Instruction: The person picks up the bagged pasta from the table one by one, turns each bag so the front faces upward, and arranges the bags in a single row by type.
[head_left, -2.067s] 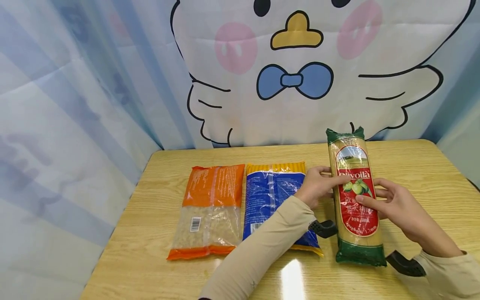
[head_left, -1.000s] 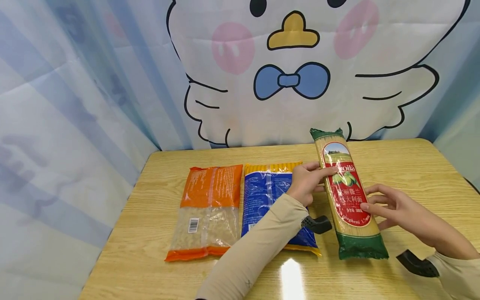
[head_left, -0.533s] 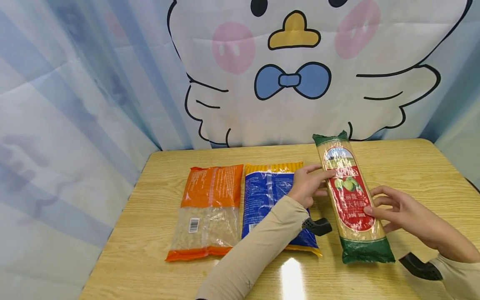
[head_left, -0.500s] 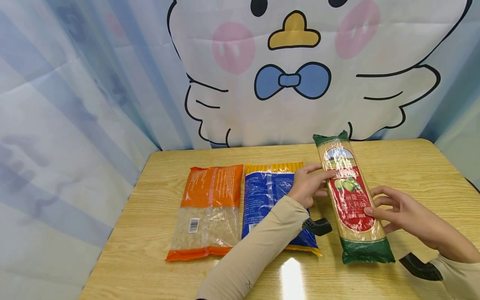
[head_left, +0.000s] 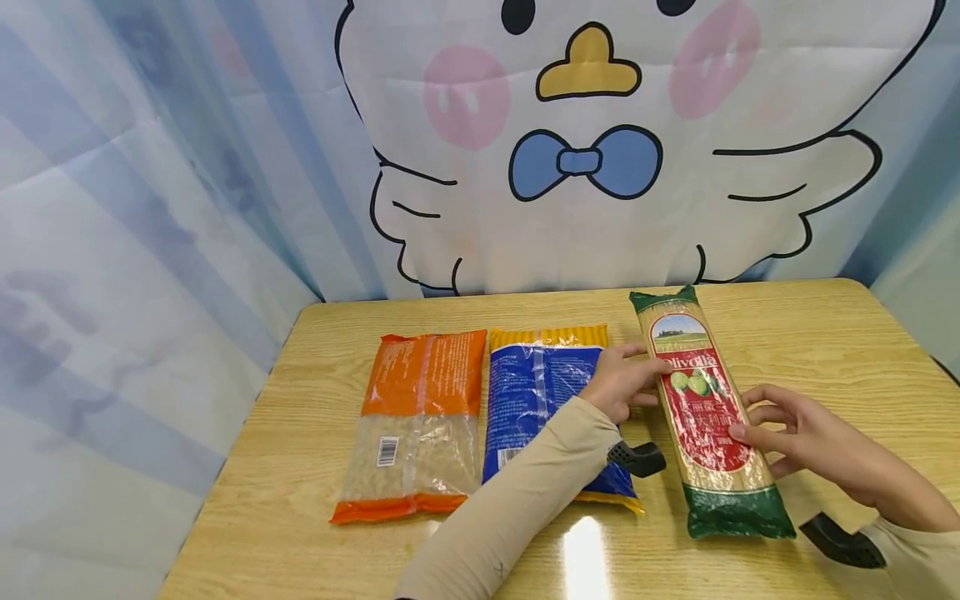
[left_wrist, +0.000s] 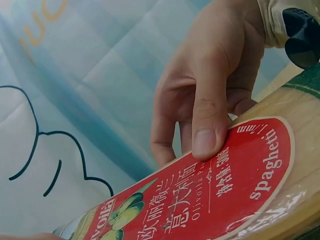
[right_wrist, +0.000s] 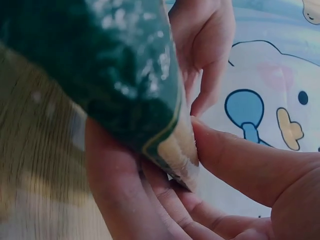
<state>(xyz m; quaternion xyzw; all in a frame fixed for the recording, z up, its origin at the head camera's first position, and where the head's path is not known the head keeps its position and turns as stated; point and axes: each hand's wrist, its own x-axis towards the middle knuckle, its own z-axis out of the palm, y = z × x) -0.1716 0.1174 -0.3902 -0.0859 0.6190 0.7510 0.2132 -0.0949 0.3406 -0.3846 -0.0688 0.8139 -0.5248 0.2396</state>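
Observation:
A long spaghetti pack (head_left: 708, 400) with green ends and a red label is held between my two hands in the head view, its top leaning left. My left hand (head_left: 624, 382) grips its upper left edge, thumb on the front. Lower down, my right hand (head_left: 798, 433) grips the right edge, thumb on the label and fingers behind. The left wrist view shows the right hand (left_wrist: 210, 80) across the label. In the right wrist view, right-hand fingers (right_wrist: 117, 180) lie under the pack. Whether the pack touches the table cannot be told.
On the wooden table (head_left: 277, 467) lie an orange-and-clear bag (head_left: 420, 425) and a blue-and-yellow bag (head_left: 517, 392), side by side. My left forearm passes over part of the blue one. A cartoon-print curtain (head_left: 480, 217) hangs behind the table.
From its straighter stance, the spaghetti pack swung its top to the left. Since half a second ago, both hands have lowered it slightly, the top end most. Both bags lie unmoved.

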